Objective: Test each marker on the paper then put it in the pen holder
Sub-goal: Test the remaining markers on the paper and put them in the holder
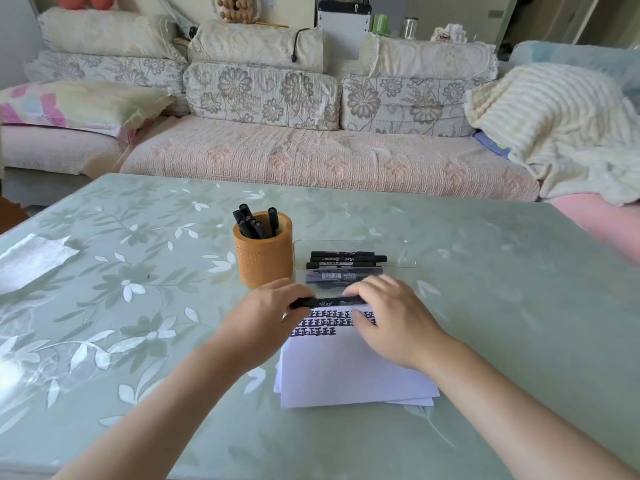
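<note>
A black marker [329, 302] lies level between my two hands, just above the top edge of the white paper [346, 372]. My left hand [266, 317] grips its left end and my right hand [391, 317] grips its right end. Rows of black test marks [322, 325] cover the paper's top strip. Behind my left hand stands the orange pen holder [265, 258] with several black markers [254, 221] upright in it. To its right several more black markers [346, 259] lie in a clear plastic box [405, 254].
The table [502, 306] has a green floral cover. A clear sheet [33, 261] lies at its left edge. A sofa [311, 157] with cushions and a blanket runs behind the table.
</note>
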`<state>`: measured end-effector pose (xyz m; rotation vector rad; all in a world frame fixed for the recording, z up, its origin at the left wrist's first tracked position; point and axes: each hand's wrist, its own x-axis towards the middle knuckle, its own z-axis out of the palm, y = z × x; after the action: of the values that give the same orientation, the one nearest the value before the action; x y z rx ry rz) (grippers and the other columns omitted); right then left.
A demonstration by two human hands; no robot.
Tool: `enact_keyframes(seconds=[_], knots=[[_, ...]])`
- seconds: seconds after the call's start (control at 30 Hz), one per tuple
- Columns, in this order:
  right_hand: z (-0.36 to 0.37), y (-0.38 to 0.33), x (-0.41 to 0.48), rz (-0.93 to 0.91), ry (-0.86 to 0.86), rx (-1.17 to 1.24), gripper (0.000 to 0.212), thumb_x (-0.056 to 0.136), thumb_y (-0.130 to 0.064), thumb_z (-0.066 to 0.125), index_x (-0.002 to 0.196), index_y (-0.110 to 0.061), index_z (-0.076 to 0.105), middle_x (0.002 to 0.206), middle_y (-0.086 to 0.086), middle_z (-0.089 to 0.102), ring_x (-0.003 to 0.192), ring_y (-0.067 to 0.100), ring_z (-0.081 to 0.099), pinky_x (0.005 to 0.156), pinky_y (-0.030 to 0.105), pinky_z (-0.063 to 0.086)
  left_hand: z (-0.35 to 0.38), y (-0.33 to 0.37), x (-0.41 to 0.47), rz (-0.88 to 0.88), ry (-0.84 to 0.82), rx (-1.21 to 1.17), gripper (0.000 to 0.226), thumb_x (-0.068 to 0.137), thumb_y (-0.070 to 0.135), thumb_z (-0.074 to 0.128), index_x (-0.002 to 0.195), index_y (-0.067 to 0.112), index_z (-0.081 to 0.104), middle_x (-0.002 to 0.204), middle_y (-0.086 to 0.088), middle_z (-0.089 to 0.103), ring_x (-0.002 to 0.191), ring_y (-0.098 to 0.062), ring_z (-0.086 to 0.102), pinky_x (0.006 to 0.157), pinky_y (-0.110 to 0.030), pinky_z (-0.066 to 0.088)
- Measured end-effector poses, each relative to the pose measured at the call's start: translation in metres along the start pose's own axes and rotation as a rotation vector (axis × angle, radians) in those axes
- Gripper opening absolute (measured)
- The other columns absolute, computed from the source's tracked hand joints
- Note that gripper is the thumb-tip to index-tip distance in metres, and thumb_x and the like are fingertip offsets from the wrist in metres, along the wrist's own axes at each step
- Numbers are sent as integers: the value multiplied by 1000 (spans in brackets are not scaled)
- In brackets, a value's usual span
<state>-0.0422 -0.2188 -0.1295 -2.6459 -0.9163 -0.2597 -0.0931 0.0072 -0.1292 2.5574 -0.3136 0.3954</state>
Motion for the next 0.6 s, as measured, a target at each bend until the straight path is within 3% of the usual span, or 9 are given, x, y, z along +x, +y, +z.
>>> enact_keyframes(seconds=[0.13, 0.23, 0.4, 0.6], knots=[[0, -8, 4, -136, 33, -57, 30, 93, -32, 45, 111, -21, 67, 100, -5, 60, 94, 22, 56, 81, 35, 43, 5, 7, 1, 67, -23, -31, 14, 93, 26, 59, 103, 31, 67, 85, 19, 56, 81, 2, 52, 62, -13, 41], [0, -13, 4, -95, -96, 62, 27, 102, -30, 41, 123, -25, 57, 105, -6, 57, 94, 21, 56, 72, 31, 35, 9, 6, 2, 70, -13, -32, 18, 92, 26, 62, 109, 30, 65, 86, 20, 54, 77, 3, 51, 62, -13, 40], [3, -14, 6, -123, -108, -25, 28, 104, -33, 40, 126, -25, 55, 110, -5, 58, 98, 25, 58, 74, 37, 43, 5, 2, 4, 104, -54, -46, 12, 92, 20, 62, 99, 28, 68, 77, 15, 54, 75, -4, 51, 62, -15, 39], [-1, -10, 10, -282, 64, -157, 12, 93, -24, 59, 99, -16, 65, 78, -2, 51, 68, 24, 54, 54, 30, 35, 1, 0, 7, 74, -145, -49, 14, 98, 23, 52, 94, 21, 65, 71, 7, 53, 69, -13, 48, 59, -23, 37]])
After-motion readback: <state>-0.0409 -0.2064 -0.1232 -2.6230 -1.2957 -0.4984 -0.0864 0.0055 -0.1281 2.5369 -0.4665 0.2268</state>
